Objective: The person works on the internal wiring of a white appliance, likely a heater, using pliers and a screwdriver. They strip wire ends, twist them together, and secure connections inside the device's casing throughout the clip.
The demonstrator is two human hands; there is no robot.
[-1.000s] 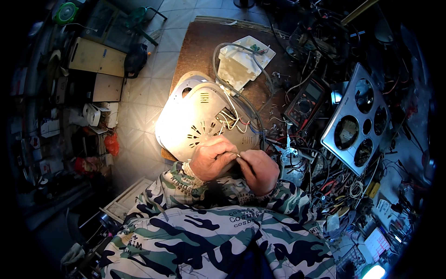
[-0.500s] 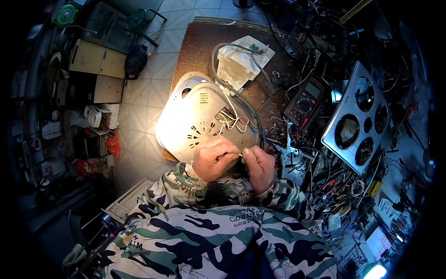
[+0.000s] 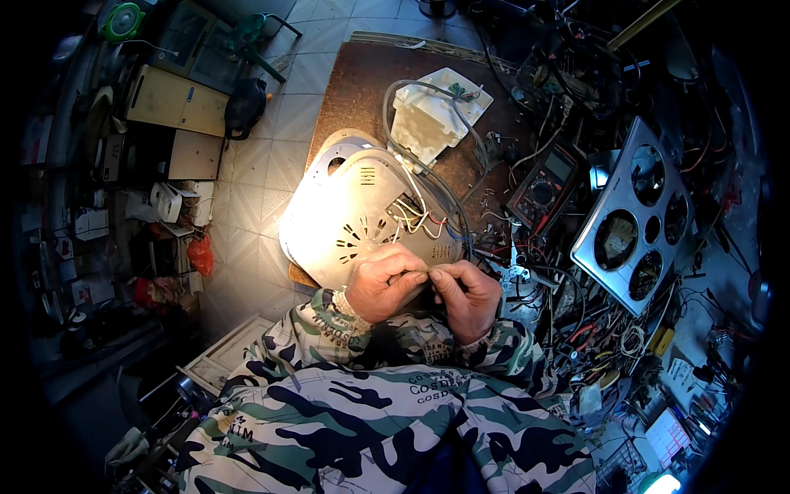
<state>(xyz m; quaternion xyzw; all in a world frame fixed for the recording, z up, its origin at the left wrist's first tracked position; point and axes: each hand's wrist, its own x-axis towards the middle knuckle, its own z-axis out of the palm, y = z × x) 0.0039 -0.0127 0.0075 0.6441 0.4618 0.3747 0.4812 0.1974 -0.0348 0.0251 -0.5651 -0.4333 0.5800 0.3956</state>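
Observation:
My left hand is closed in a pinch above the near edge of a pale appliance base. A thin white wire runs down from the base's opening to this hand. My right hand pinches at the same spot, its thumb and forefinger meeting the left fingertips. What lies between the right fingertips is too small and hidden to make out. Several coloured wires stick out of the opening in the base, which lies with its vent slots up, brightly lit on its left side.
Beyond the base, a white plastic housing and a looped grey cable lie on the brown table. A multimeter stands to the right, near a metal panel with round holes. Tangled wires and tools crowd the right side.
My right hand has turned slightly, and its fingertips have come closer to my left ones. The whole view has shifted a little; the appliance base stays where it lies.

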